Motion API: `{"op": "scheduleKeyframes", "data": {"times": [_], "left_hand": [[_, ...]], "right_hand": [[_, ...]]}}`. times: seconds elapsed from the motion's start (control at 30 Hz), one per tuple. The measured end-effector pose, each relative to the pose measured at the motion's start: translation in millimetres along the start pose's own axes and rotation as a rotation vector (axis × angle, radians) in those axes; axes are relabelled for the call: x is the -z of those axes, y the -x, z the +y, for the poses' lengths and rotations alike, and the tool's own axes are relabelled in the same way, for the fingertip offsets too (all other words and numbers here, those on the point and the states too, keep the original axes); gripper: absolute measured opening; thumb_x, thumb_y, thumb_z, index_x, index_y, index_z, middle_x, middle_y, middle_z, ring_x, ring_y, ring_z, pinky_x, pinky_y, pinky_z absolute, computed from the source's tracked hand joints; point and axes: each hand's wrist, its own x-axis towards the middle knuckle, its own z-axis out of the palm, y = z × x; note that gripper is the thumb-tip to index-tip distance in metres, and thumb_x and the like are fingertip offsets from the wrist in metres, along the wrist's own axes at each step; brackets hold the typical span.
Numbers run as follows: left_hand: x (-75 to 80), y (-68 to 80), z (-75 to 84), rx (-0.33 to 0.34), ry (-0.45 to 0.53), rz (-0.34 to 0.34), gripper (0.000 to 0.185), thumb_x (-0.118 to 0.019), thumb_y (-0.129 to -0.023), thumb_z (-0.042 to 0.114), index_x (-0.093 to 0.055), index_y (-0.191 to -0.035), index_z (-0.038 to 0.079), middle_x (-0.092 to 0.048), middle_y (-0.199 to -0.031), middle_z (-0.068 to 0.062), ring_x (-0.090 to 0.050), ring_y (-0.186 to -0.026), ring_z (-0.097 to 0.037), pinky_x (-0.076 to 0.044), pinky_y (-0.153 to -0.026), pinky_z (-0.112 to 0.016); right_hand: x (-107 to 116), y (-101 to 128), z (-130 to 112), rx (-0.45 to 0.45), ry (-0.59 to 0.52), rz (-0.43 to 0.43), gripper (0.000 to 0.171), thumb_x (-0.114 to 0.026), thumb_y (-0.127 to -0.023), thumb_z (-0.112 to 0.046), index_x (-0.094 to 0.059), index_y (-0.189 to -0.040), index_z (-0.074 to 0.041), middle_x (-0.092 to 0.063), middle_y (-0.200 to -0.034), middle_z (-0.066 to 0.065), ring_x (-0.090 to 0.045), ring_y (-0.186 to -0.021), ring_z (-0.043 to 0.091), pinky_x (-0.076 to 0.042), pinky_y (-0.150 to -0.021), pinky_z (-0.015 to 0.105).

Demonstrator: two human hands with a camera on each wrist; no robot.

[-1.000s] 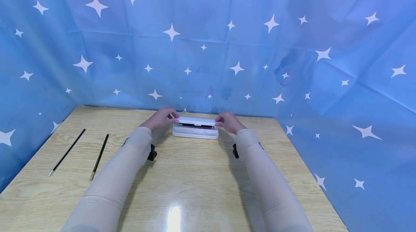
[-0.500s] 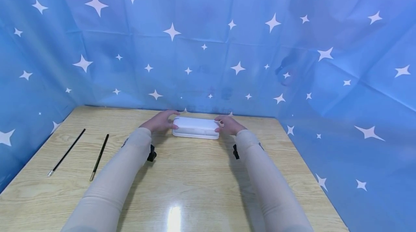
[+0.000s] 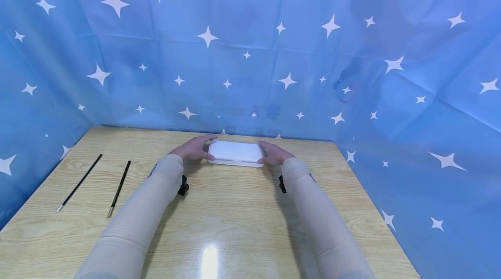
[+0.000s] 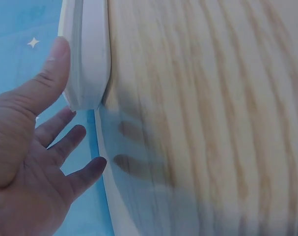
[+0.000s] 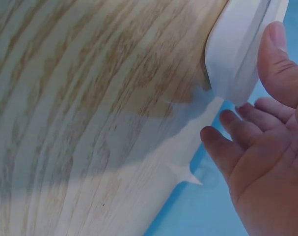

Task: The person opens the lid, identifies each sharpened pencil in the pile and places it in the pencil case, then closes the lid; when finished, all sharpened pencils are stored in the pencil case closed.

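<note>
A white pencil case (image 3: 236, 151) lies at the far middle of the table, its lid lowered over the base; whether it is fully closed I cannot tell. At its left end my left hand (image 3: 194, 147) has the thumb on the lid's edge, with the other fingers spread near the end of the case. My right hand (image 3: 275, 153) mirrors this at the right end, thumb against the lid side and fingers loosely extended. The wrist views show the case's white end (image 4: 92, 59) beside the left thumb and its other end (image 5: 234, 54) beside the right. The lid hides the contents.
Two dark slim sticks, pencil-like, lie at the table's left: one with a white end (image 3: 79, 183), the other with a gold-coloured end (image 3: 119, 189). A blue star-patterned curtain (image 3: 250, 74) stands behind the wooden table (image 3: 235, 214).
The lid has swung down towards me over the base, covering the dark sticks inside. Both hands have followed it, thumbs moving to the front edge. The two sticks at left stay put.
</note>
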Motion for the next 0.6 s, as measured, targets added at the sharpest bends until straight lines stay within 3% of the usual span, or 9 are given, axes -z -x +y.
{"op": "scheduleKeyframes", "data": {"times": [0.2,0.37,0.6], "left_hand": [[-0.6,0.2,-0.5,0.014,-0.011,-0.007,0.089,-0.082,-0.088,0.025,-0.031,-0.16,0.014,-0.027,-0.165,-0.014,-0.022,-0.152,-0.037,-0.02,-0.122,-0.054],[0.2,-0.3,-0.7,-0.021,-0.033,-0.005,0.078,-0.081,-0.088,0.026,-0.043,-0.153,0.009,-0.034,-0.161,-0.015,-0.027,-0.15,-0.037,-0.022,-0.122,-0.053],[1.6,0.1,2.0,-0.011,-0.053,-0.006,0.077,-0.082,-0.087,0.028,-0.045,-0.152,0.008,-0.036,-0.16,-0.016,-0.028,-0.149,-0.038,-0.023,-0.121,-0.053]], "right_hand": [[-2.4,-2.3,-2.7,-0.003,0.027,-0.025,0.089,-0.067,-0.099,-0.03,-0.009,-0.164,-0.011,-0.011,-0.169,0.011,-0.012,-0.155,0.031,-0.014,-0.125,0.046],[-1.4,-3.8,-4.7,0.009,0.039,-0.051,0.086,-0.064,-0.101,-0.027,-0.008,-0.164,-0.012,-0.007,-0.17,0.01,-0.008,-0.155,0.03,-0.012,-0.125,0.045],[-1.3,-5.5,-7.3,0.014,0.084,-0.064,0.082,-0.065,-0.1,-0.026,-0.015,-0.164,-0.012,-0.012,-0.169,0.011,-0.011,-0.155,0.03,-0.013,-0.125,0.045]]}}
